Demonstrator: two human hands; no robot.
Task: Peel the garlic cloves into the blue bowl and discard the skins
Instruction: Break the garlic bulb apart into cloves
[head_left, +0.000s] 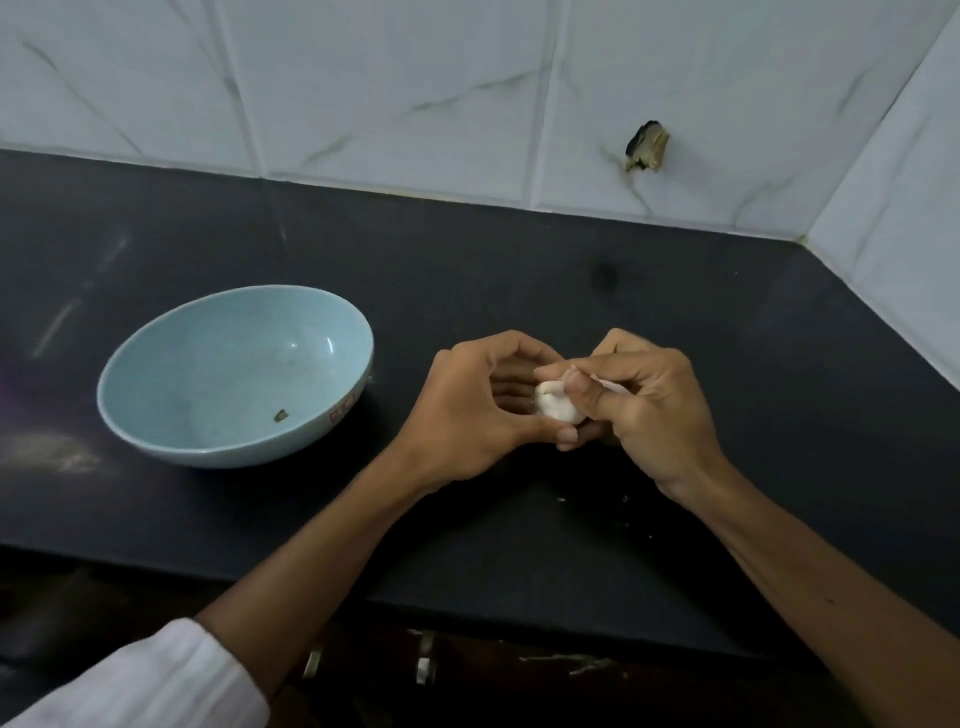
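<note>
Garlic (557, 405) is pinched between both hands, left hand (467, 415) and right hand (654, 410), above the dark worktop (571, 270); its axis is unclear. Blue bowl (236, 376) stands near the left, apart.

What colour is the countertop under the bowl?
Dark charcoal, nearly black: countertop, seen in the head view.

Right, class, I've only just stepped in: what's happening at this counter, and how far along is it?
A person is peeling garlic over a dark counter. The left hand cups it while the right hand pinches at its papery skin. The blue bowl, to the left, holds no peeled cloves yet, only a small dark scrap. A few pale flecks lie on the counter near the right wrist.
</note>
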